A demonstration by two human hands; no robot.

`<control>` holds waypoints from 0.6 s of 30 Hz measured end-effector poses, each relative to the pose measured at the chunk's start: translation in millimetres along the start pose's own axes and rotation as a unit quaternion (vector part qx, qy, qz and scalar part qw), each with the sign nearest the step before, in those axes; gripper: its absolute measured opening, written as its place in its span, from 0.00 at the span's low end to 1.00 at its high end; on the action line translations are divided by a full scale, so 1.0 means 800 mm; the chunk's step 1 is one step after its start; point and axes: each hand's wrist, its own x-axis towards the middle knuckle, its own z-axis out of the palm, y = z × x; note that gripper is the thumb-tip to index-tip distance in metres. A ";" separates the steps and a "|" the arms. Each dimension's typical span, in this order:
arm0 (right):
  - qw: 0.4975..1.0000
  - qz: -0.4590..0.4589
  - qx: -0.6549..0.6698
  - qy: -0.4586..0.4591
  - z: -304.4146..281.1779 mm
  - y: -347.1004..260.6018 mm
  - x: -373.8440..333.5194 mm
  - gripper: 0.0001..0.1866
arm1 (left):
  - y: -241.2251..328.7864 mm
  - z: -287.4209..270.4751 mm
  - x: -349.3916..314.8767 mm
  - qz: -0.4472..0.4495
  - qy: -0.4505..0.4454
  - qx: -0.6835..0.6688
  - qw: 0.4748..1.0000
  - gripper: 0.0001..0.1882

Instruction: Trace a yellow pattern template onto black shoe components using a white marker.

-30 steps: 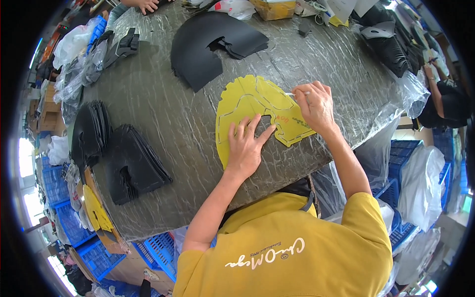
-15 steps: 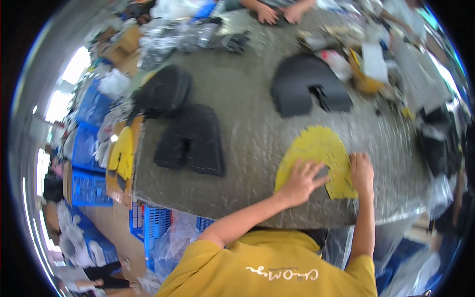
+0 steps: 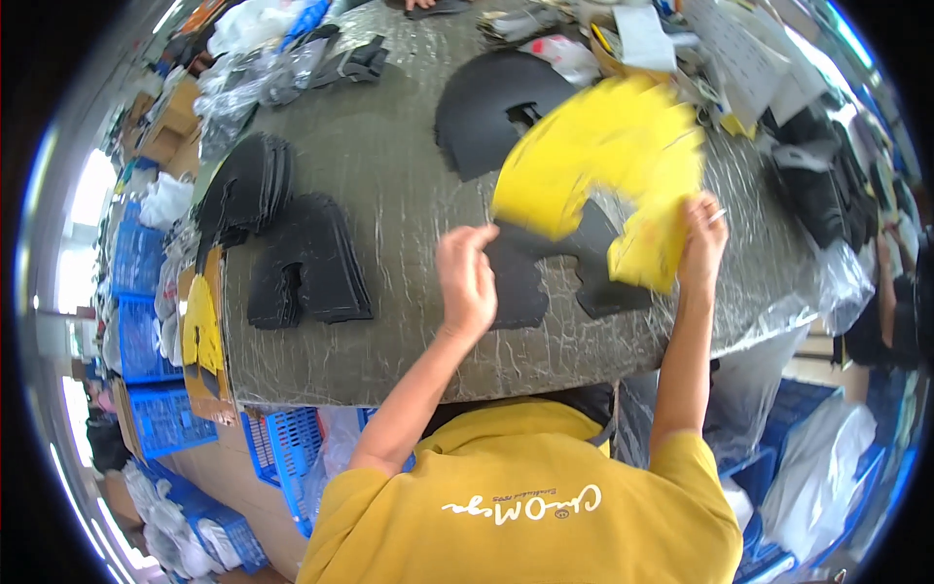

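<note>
A yellow arch-shaped sheet (image 3: 608, 141) with a notched rim is raised and tilted above the table, blurred by motion. My left hand (image 3: 467, 280) has its fingers curled and pinches the sheet's left lower corner. At the opposite lower corner, my right hand (image 3: 701, 248) is closed on the sheet's edge; a small white stick-like thing pokes out by its fingers, too small to name. Below the yellow sheet lies a dark grey arch-shaped piece (image 3: 520, 282), partly covered by it. Just beyond is a black arch-shaped piece (image 3: 477, 107) with a slot.
Two stacks of black arch-shaped pieces, one nearer (image 3: 326, 263) and one farther (image 3: 248, 185), lie on the table (image 3: 409, 360) at left. Another yellow piece (image 3: 201, 326) rests beyond the left edge. Plastic-wrapped goods (image 3: 253, 88) and papers (image 3: 644, 39) crowd the far side. Blue crates (image 3: 282, 448) stand below.
The yellow sheet, flat on the table before, has been lifted and shifted away from me, uncovering a dark grey piece. My left hand went from lying spread on it to pinching its corner.
</note>
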 end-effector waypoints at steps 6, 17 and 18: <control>0.941 0.068 0.319 0.085 -0.057 -0.003 0.012 0.11 | -0.014 0.006 0.021 -0.124 -0.307 0.264 0.906 0.24; 0.942 0.141 0.306 -0.016 -0.061 0.029 0.020 0.18 | -0.033 -0.013 -0.013 -0.300 -0.127 -0.219 0.920 0.20; 0.946 0.152 0.287 0.010 -0.095 0.031 0.023 0.18 | -0.002 -0.017 -0.001 -0.337 -0.127 -0.303 0.882 0.19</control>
